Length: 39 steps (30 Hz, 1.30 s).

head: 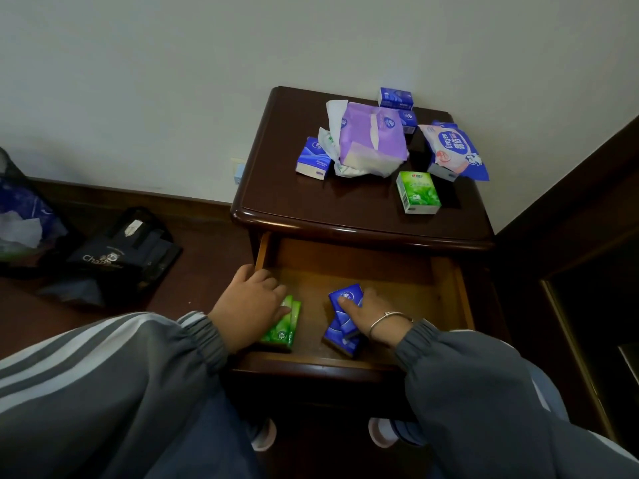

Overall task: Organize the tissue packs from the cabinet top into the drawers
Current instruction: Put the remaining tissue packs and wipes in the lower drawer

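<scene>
Pale wall [138, 81], dark wood floor [207, 254], black bag [117, 257].

Open drawer [380, 278]: left hand [247, 305] grips the green packs [285, 328]; right hand [368, 314], bracelet [387, 319] at the wrist, holds the blue packs [340, 331] just beside them.
Cabinet top [294, 202], beyond both hands: purple tissue pack [371, 140], loose blue packs [313, 162] around it, wipes pouch [453, 146], single green pack [416, 191].
Dark bag [117, 250] on the floor, left of the left hand.
</scene>
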Motion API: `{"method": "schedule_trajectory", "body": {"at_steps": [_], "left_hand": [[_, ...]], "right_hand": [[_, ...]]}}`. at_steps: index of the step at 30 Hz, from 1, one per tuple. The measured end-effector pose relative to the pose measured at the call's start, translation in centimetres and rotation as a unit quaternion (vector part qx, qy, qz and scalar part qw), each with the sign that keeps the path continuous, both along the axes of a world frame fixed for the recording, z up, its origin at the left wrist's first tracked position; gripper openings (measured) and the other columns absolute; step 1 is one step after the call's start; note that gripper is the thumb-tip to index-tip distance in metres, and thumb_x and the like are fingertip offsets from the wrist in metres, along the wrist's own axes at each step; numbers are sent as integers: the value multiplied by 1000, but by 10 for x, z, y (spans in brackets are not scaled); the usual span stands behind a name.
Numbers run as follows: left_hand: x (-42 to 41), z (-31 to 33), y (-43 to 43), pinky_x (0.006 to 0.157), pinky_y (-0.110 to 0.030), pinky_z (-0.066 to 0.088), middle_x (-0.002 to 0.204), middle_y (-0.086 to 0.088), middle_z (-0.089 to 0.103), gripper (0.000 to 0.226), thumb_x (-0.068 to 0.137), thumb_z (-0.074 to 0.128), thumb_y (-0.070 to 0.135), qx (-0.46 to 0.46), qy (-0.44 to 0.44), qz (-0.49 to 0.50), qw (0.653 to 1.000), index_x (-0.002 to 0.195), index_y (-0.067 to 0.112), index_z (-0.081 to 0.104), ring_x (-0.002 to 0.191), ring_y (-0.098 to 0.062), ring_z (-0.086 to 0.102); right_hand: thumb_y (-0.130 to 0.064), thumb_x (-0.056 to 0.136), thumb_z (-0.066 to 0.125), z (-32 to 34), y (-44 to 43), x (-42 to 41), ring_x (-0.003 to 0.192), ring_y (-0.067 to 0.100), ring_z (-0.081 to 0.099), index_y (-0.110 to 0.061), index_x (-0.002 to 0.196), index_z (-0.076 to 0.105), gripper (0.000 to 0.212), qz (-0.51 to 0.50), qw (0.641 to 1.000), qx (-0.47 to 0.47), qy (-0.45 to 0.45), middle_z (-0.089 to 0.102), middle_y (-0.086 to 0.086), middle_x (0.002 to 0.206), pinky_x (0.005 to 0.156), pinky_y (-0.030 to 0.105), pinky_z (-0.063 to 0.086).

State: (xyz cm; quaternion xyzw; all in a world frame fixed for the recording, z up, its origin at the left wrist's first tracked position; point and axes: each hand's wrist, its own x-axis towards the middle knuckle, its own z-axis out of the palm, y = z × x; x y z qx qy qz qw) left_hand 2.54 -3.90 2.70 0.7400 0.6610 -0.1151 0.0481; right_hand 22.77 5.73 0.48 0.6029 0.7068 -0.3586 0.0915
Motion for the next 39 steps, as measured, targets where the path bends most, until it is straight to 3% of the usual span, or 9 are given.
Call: {"method": "schedule_trajectory", "body": {"at_steps": [8,13,18,22,26,29,31,35,39], "left_hand": [[-12,-4,-1,113,-45,15,123,7,56,44,95,33,56,-22,-43,-30,998,119,26,55,128,-15,37],[-20,1,6,116,-51,6,123,9,58,46,93,35,57,-95,-86,-43,991,122,27,55,129,-13,35],[-22,-3,6,116,-51,8,123,10,57,47,95,33,57,-97,-76,-59,991,127,29,52,126,-14,35],[-21,-2,7,115,-49,12,125,10,57,48,94,32,58,-97,-73,-60,991,128,29,52,126,-14,35],[-23,-2,4,115,-45,17,126,9,56,49,95,31,59,-83,-72,-66,992,127,28,52,127,-13,36],[-25,-1,2,116,-43,14,127,8,56,44,96,34,55,-77,-87,-65,991,126,27,52,130,-12,36],[-27,0,4,116,-43,11,128,8,57,41,97,34,51,-88,-90,-65,990,125,27,52,131,-11,36],[-25,14,12,115,-39,20,125,10,55,36,97,39,48,-86,-144,-77,983,125,29,51,124,-8,42],[-28,52,32,85,-9,43,109,23,60,30,94,52,41,-33,-328,-38,943,122,32,58,99,10,55]], "right_hand": [[-42,90,56,6,-12,-10,82,21,53,-14,96,44,31,47,992,-34,114,56,1,87,72,30,39],[-29,94,54,19,-13,-16,74,13,59,-14,96,56,15,-153,934,-175,271,62,9,102,64,24,48],[-35,94,51,16,-19,-8,68,11,55,-13,106,56,26,-115,958,-195,177,64,1,88,56,25,40],[-30,91,58,8,-31,-19,90,25,61,-4,123,47,43,-79,964,-145,208,60,17,115,67,30,51],[-43,90,54,10,-27,-27,118,30,50,-12,125,52,46,157,986,47,25,55,13,124,89,36,42],[-46,91,50,15,-27,-30,106,27,55,-14,120,56,44,250,967,45,8,58,10,114,79,31,39],[-46,92,49,17,-26,-26,114,25,53,-16,135,44,53,283,959,14,9,56,10,128,89,32,41],[-49,91,48,36,-24,-12,130,24,41,-22,148,21,69,261,965,19,30,41,8,144,104,31,35],[-34,87,62,87,3,13,93,7,62,-24,115,64,31,107,958,170,204,67,-7,102,74,0,38]]}}
